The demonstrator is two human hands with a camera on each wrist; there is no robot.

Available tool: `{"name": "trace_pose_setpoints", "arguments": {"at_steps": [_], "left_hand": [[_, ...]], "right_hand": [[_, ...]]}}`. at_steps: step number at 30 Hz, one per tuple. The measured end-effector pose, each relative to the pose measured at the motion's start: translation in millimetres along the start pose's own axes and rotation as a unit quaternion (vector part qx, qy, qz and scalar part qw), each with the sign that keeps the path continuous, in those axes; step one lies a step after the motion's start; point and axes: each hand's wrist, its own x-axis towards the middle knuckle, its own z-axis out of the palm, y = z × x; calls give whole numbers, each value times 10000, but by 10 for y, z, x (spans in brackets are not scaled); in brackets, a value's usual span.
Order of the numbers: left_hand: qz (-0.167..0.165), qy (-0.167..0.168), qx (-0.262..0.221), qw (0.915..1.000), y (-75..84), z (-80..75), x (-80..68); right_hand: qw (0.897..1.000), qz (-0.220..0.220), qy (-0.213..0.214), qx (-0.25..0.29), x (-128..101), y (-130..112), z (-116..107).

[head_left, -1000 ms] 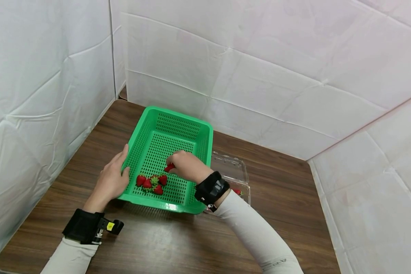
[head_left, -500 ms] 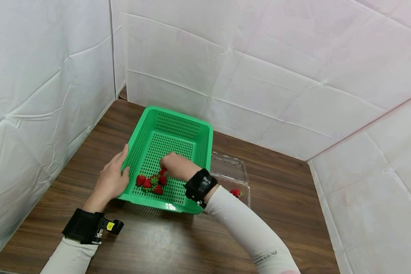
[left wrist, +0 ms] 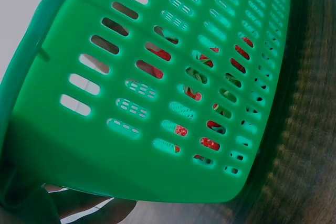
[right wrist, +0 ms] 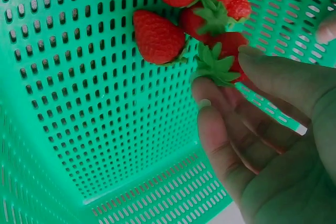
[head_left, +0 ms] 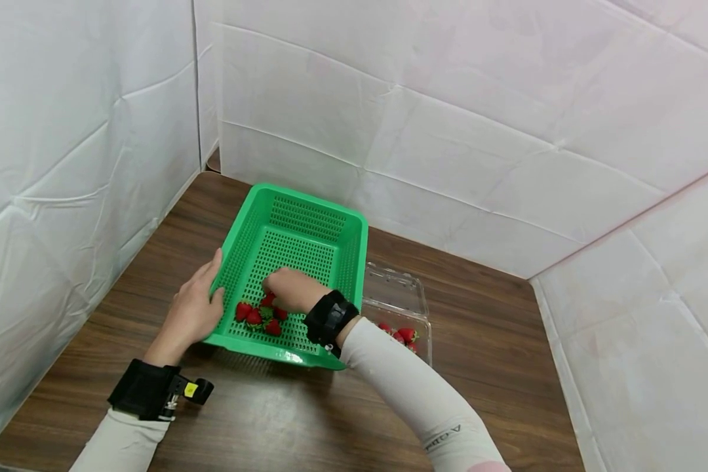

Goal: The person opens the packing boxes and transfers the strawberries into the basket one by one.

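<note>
1. Two hands work at one green perforated basket [head_left: 295, 229], which sits on the left part of the brown desk [head_left: 495, 341].
2. Left hand [head_left: 191, 311]: rests against the basket's near-left wall, fingers fairly straight along the outside and thumb at the rim. This grip braces the basket, apparently so it does not slide under the other hand.
3. Right hand [head_left: 289, 290]: reaches inside the basket near its near wall. In the right wrist view, thumb and fingertips [right wrist: 252, 59] pinch one strawberry [right wrist: 228, 51] by its red body, green cap pointing away from the palm. The grip is narrow and closed on the fruit only.
4. Held strawberry position: touching or just beside the cluster of strawberries [head_left: 256, 316] lying on the basket floor, low enough to avoid a drop.
5. Clear plastic punnet [head_left: 398, 298]: stands just right of the basket, lid open, with a few strawberries [head_left: 404, 335] in its near end.
</note>
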Motion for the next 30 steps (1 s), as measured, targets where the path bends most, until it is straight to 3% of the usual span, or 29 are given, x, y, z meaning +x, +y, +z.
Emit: {"name": "trace_pose_setpoints", "arguments": {"at_steps": [13,30], "left_hand": [[-24,-27,2,10000,1,-3,-3],[-19,-26,8,10000,2,-2,5]], "right_hand": [[10000,-83,-10,-3,55,26,44],[9985,373,-337,224,-66,133,17]]}}
